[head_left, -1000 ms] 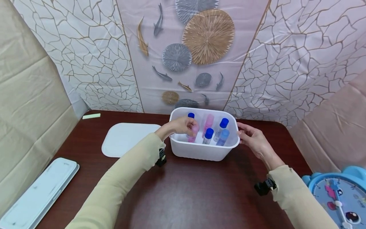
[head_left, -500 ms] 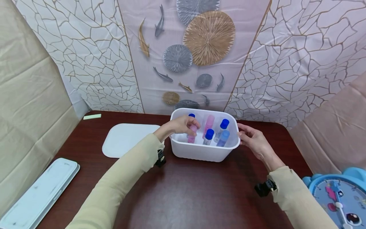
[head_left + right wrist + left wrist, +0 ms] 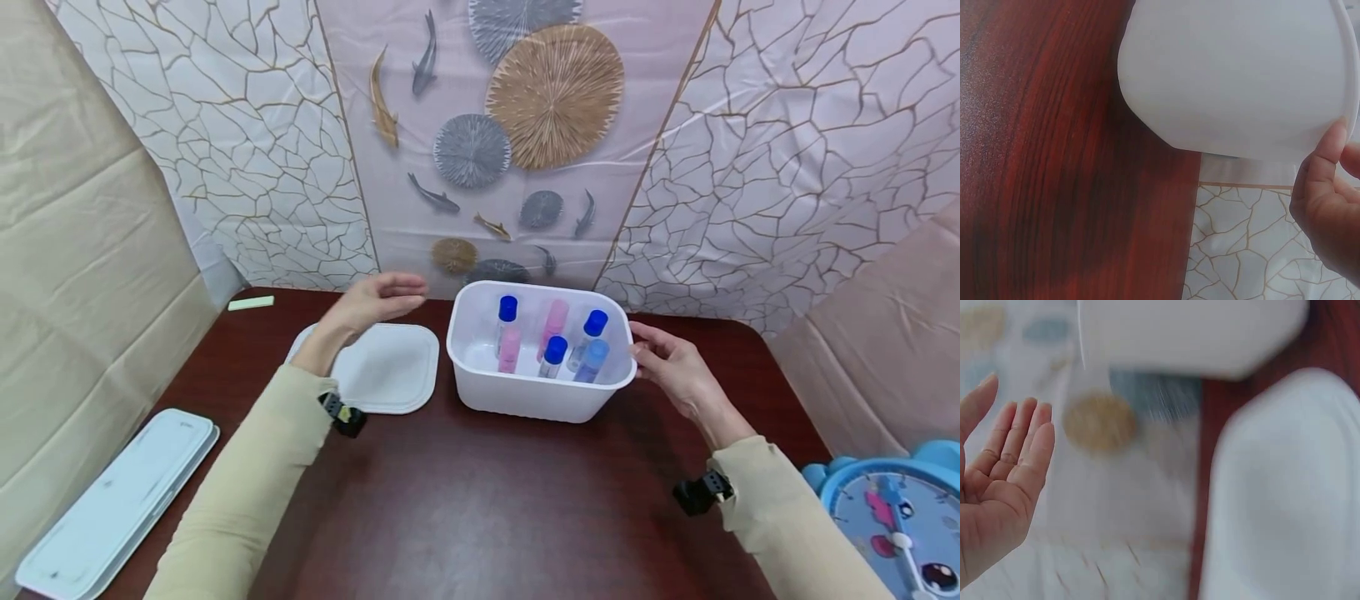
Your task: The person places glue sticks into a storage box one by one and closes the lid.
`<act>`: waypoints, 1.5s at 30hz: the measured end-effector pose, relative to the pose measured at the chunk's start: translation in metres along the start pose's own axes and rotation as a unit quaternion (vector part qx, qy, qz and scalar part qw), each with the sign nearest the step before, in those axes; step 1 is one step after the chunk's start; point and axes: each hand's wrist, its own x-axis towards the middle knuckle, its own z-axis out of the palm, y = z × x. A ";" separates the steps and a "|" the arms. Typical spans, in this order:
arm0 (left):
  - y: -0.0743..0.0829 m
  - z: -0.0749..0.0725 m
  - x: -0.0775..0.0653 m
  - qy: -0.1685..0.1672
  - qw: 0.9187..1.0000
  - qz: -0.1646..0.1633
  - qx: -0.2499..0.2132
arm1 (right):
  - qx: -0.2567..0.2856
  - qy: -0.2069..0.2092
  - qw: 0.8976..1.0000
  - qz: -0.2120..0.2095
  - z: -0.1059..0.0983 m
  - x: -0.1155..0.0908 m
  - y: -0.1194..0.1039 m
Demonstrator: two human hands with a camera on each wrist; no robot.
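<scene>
A white plastic bin stands near the table's back edge. Inside it several small bottles stand upright: clear ones with dark blue caps, such as the bottle at the back left, two pink bottles, and a light blue bottle. My left hand is raised left of the bin, above a flat white lid; its fingers are extended and hold nothing, also in the left wrist view. With thumb and fingers, my right hand holds the bin's right rim.
At the left table edge lies a long white flat case. A pale green strip is at the back left corner. A blue toy clock stands at the right front. Patterned fabric hangs behind the table.
My left hand has let go of a pink bottle in the bin, come out, and moved left over the lid. The right hand keeps its place at the rim.
</scene>
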 end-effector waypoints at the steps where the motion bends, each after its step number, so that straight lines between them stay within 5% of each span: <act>1: -0.008 -0.010 -0.004 0.018 1.000 -0.013 -0.006 | -0.001 0.000 1.000 0.002 0.000 0.000 0.000; 5: -0.043 -0.048 -0.020 0.085 0.994 -0.068 -0.030 | -0.014 0.000 1.000 0.010 -0.001 0.000 0.000; 10: -0.079 -0.081 -0.042 0.167 0.973 -0.140 -0.072 | -0.014 -0.002 1.000 0.012 -0.001 0.001 0.000; 16: -0.101 -0.095 -0.054 0.283 0.938 -0.196 -0.034 | 0.009 0.000 1.000 0.006 -0.001 -0.001 0.000; 20: -0.111 -0.095 -0.054 0.330 0.919 -0.214 -0.007 | 0.049 -0.003 0.999 -0.001 -0.001 -0.003 0.000; 28: -0.128 -0.093 -0.061 0.347 0.900 -0.263 0.030 | 0.062 -0.008 0.998 -0.003 0.001 -0.001 -0.001; 45: -0.138 -0.096 -0.064 0.370 0.883 -0.267 0.112 | 0.014 -0.001 1.000 0.009 0.001 -0.001 0.000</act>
